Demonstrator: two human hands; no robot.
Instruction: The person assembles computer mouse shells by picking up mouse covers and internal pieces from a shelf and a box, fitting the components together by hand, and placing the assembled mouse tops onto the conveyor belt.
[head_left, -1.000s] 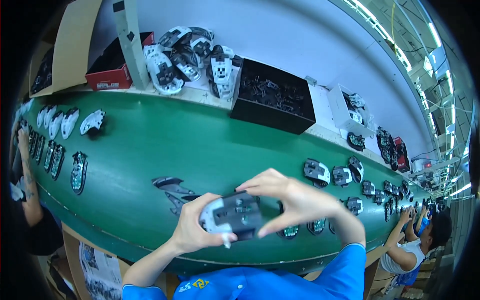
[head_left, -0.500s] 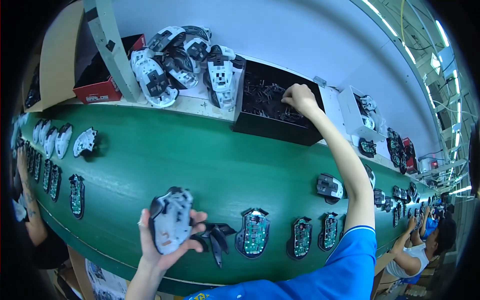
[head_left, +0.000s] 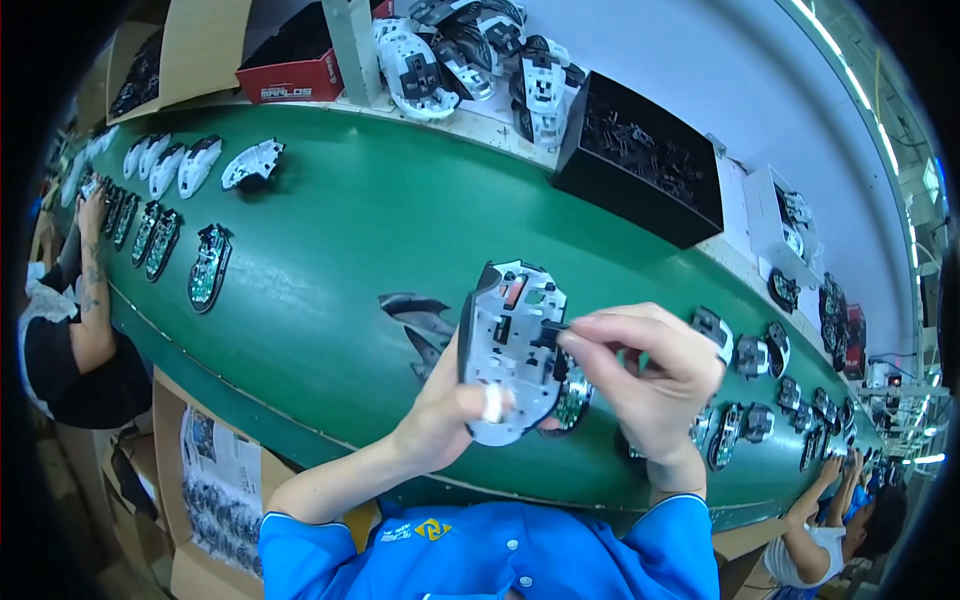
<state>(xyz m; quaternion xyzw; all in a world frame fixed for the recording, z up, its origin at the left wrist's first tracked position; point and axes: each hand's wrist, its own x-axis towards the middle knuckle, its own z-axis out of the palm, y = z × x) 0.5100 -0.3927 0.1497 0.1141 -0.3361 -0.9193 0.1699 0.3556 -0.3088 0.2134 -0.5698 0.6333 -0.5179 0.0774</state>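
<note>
My left hand (head_left: pixel 437 412) grips a white and black computer mouse shell (head_left: pixel 515 370), its hollow inner side facing up. A pale wrap covers the tip of the thumb, which lies across the shell's lower edge. My right hand (head_left: pixel 655 375) pinches a small black plastic part (head_left: pixel 553 332) against the right side of the shell's inside; whether it is seated there I cannot tell. Partly hidden behind the shell lies a mouse base with a green circuit board (head_left: pixel 573 402). Dark curved plastic pieces (head_left: pixel 425 325) lie on the bench left of the shell.
A black box (head_left: pixel 640 165) of small black parts stands on the back ledge, beside piled mouse shells (head_left: pixel 415 70). Circuit-board bases (head_left: pixel 208 268) and white shells (head_left: pixel 200 165) line the green bench (head_left: pixel 330 230). A co-worker's arm (head_left: pixel 92 290) reaches in at left; another person sits far right.
My right hand has come out of the black box with a small black part and moved to the shell. My left hand has turned the shell and brought it closer to the middle. The view has shifted.
</note>
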